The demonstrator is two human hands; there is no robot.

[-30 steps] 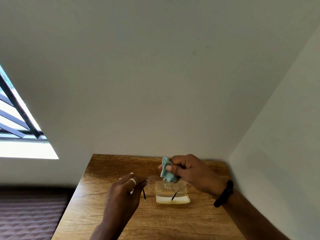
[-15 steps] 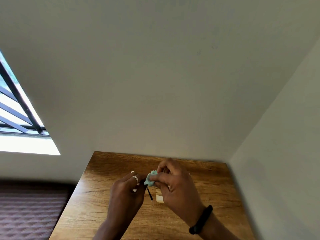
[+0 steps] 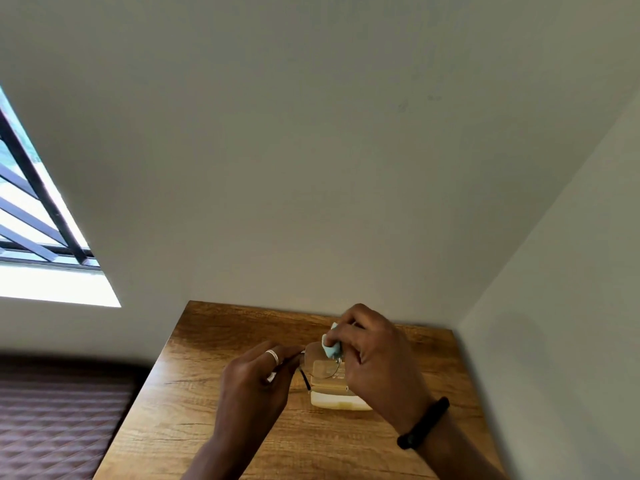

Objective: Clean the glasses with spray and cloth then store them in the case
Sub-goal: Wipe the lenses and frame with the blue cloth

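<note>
My left hand [image 3: 258, 379] holds the rimless glasses [image 3: 320, 363] by their left end, above the wooden table [image 3: 194, 410]. A clear lens and a thin dark temple arm show between my hands. My right hand [image 3: 377, 358] pinches a crumpled light blue cloth [image 3: 331, 348] against the upper edge of the lens. Under the glasses a cream, translucent case [image 3: 337, 398] lies open on the table, partly hidden by my right hand. No spray bottle is in view.
The table stands in a corner, with a white wall behind it and another on the right. A barred window [image 3: 31, 220] is at the left. Dark quilted fabric [image 3: 52, 420] lies left of the table.
My right hand has slid the cloth to the right along the lens, from near my left fingertips, uncovering the case. My left hand keeps its grip.
</note>
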